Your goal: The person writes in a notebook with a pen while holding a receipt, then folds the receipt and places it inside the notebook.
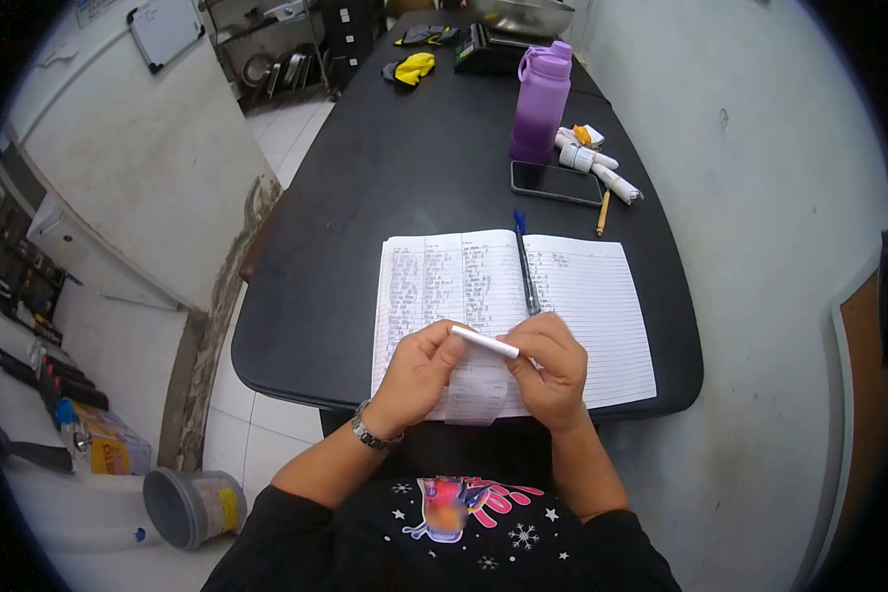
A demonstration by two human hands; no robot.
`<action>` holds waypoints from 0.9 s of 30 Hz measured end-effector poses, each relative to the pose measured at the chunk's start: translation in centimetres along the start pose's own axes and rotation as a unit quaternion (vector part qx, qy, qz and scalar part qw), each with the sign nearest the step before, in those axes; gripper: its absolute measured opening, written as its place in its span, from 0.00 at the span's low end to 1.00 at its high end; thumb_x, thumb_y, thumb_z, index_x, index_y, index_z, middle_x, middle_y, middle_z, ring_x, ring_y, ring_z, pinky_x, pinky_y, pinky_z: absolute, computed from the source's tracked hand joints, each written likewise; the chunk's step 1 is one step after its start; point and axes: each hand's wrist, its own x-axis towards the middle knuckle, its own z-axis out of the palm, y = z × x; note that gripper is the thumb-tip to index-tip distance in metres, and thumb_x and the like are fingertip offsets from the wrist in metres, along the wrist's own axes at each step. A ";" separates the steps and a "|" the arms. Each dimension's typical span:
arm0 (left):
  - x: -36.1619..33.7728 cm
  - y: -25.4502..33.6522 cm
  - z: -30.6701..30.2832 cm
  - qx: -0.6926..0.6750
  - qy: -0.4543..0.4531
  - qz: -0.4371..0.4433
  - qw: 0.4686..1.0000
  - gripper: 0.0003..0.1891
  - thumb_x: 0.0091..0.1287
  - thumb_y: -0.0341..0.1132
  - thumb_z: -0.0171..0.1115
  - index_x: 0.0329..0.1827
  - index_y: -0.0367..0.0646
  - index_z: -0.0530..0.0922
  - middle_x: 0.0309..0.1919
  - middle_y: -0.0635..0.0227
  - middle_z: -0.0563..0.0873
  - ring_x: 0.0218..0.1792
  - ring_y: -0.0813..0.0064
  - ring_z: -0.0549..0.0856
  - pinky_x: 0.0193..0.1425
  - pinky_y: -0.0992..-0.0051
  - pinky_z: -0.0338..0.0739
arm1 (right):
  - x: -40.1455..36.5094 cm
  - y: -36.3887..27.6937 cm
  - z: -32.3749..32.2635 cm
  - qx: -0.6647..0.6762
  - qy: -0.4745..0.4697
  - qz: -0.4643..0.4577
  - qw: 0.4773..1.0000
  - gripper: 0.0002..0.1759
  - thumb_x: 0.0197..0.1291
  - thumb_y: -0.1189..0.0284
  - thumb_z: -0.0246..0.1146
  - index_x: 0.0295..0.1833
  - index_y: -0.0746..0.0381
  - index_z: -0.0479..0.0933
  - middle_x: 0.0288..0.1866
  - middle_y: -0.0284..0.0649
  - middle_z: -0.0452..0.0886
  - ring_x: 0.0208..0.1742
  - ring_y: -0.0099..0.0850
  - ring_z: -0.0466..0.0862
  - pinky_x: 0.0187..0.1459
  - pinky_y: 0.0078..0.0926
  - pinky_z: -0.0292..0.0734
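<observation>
Between my two hands is a small rolled strip of white paper (485,342), with a loose, printed end hanging below it like a receipt. My left hand (420,373) pinches the roll's left end, and a metal watch is on that wrist. At the other end, the fingers of my right hand (551,369) are closed on the roll. Under both hands lies an open lined notebook (602,326), its left page filled with handwritten columns. A dark pen with a blue tip (528,266) rests along the notebook's fold, just beyond my right hand.
Beyond the notebook on the black table (316,296) are a phone (555,184), a purple bottle (542,104), more paper rolls (617,184) and a yellow-brown pen (603,213). Gloves (411,69) and a scale (483,51) sit farther back. A grey bucket (195,507) stands at lower left.
</observation>
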 end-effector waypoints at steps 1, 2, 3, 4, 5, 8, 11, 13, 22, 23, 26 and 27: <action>0.0 -0.2 0.0 -0.072 -0.004 -0.010 0.997 0.14 0.75 0.40 0.50 0.45 0.38 0.78 0.36 0.72 0.81 0.36 0.86 0.77 0.42 0.84 0.73 | 0.3 0.0 -0.2 -0.027 0.001 -0.040 0.999 0.10 0.43 0.82 0.67 0.35 0.63 0.81 0.33 0.36 0.78 0.36 0.34 0.77 0.40 0.28 0.71; 0.1 -0.3 0.1 -0.144 -0.007 -0.019 0.989 0.15 0.75 0.41 0.49 0.45 0.38 0.78 0.36 0.71 0.81 0.36 0.85 0.78 0.43 0.84 0.73 | 0.5 0.0 -0.4 -0.055 0.002 -0.081 0.995 0.12 0.41 0.82 0.67 0.35 0.62 0.81 0.33 0.36 0.79 0.37 0.34 0.77 0.41 0.29 0.71; 0.2 0.0 0.1 -0.156 0.002 -0.013 0.988 0.16 0.75 0.42 0.49 0.45 0.37 0.78 0.37 0.68 0.82 0.38 0.82 0.79 0.45 0.81 0.74 | 0.6 -0.1 -0.6 -0.082 0.004 -0.121 0.989 0.13 0.39 0.82 0.67 0.36 0.61 0.81 0.34 0.35 0.79 0.38 0.35 0.77 0.41 0.30 0.71; 0.6 0.6 0.2 -0.168 0.011 -0.006 0.986 0.18 0.75 0.43 0.48 0.45 0.35 0.78 0.38 0.65 0.82 0.40 0.79 0.80 0.47 0.78 0.75 | 0.6 -0.1 -0.8 -0.110 -0.009 -0.143 0.983 0.13 0.40 0.79 0.67 0.36 0.59 0.81 0.37 0.34 0.79 0.42 0.36 0.77 0.44 0.33 0.71; 0.7 1.0 0.3 -0.180 0.020 0.001 0.984 0.19 0.74 0.44 0.48 0.45 0.34 0.78 0.39 0.62 0.83 0.41 0.76 0.82 0.49 0.75 0.76 | 0.5 -0.1 -0.7 -0.126 -0.014 -0.153 0.980 0.12 0.41 0.79 0.67 0.36 0.59 0.81 0.38 0.35 0.79 0.43 0.36 0.76 0.45 0.33 0.71; 0.6 0.8 -0.4 -0.109 0.024 -0.006 0.994 0.09 0.70 0.31 0.54 0.47 0.35 0.77 0.40 0.63 0.83 0.41 0.79 0.81 0.48 0.78 0.75 | 0.3 0.1 -0.7 -0.163 -0.036 -0.166 0.972 0.10 0.44 0.77 0.65 0.37 0.59 0.81 0.42 0.37 0.79 0.46 0.37 0.76 0.47 0.34 0.70; 0.6 1.0 -0.2 -0.023 0.067 0.023 0.997 0.09 0.66 0.24 0.55 0.48 0.36 0.76 0.39 0.66 0.82 0.40 0.81 0.79 0.47 0.80 0.74 | 0.4 0.0 -0.8 -0.138 -0.047 -0.104 0.984 0.13 0.51 0.75 0.63 0.45 0.63 0.79 0.49 0.44 0.78 0.51 0.42 0.76 0.52 0.36 0.69; 0.6 1.1 0.4 -0.004 0.097 0.061 0.993 0.09 0.66 0.22 0.54 0.49 0.37 0.75 0.40 0.67 0.80 0.41 0.82 0.78 0.47 0.80 0.73 | 0.1 0.0 -0.4 -0.062 -0.022 -0.006 0.998 0.20 0.59 0.71 0.60 0.57 0.68 0.74 0.57 0.51 0.75 0.57 0.46 0.74 0.59 0.38 0.66; -0.2 0.1 1.9 0.163 0.105 0.212 0.958 0.11 0.70 0.24 0.48 0.54 0.41 0.68 0.44 0.68 0.73 0.45 0.81 0.72 0.50 0.80 0.68 | -1.0 -1.3 2.1 0.121 -0.035 0.188 0.974 0.27 0.63 0.67 0.60 0.64 0.69 0.65 0.55 0.52 0.73 0.55 0.42 0.74 0.59 0.34 0.66; -0.2 0.0 1.9 0.167 0.108 0.222 0.955 0.12 0.70 0.24 0.49 0.55 0.40 0.68 0.43 0.67 0.74 0.44 0.81 0.73 0.50 0.79 0.69 | -0.8 -1.2 1.6 0.110 -0.060 0.191 0.973 0.22 0.61 0.70 0.61 0.59 0.68 0.68 0.51 0.49 0.75 0.51 0.40 0.76 0.55 0.33 0.68; -0.1 0.3 1.8 0.152 0.096 0.221 0.958 0.14 0.69 0.25 0.52 0.57 0.39 0.68 0.41 0.66 0.75 0.42 0.80 0.75 0.49 0.79 0.70 | -0.3 -1.0 0.7 0.085 -0.086 0.178 0.977 0.10 0.56 0.78 0.63 0.44 0.66 0.77 0.40 0.43 0.79 0.41 0.36 0.78 0.46 0.30 0.71; -0.1 0.8 1.8 0.128 0.074 0.200 0.969 0.15 0.69 0.26 0.53 0.57 0.39 0.67 0.41 0.66 0.75 0.41 0.81 0.75 0.48 0.80 0.70 | -0.3 -0.9 0.8 0.080 -0.060 0.159 0.982 0.07 0.54 0.80 0.63 0.41 0.66 0.78 0.38 0.41 0.79 0.39 0.35 0.78 0.44 0.28 0.71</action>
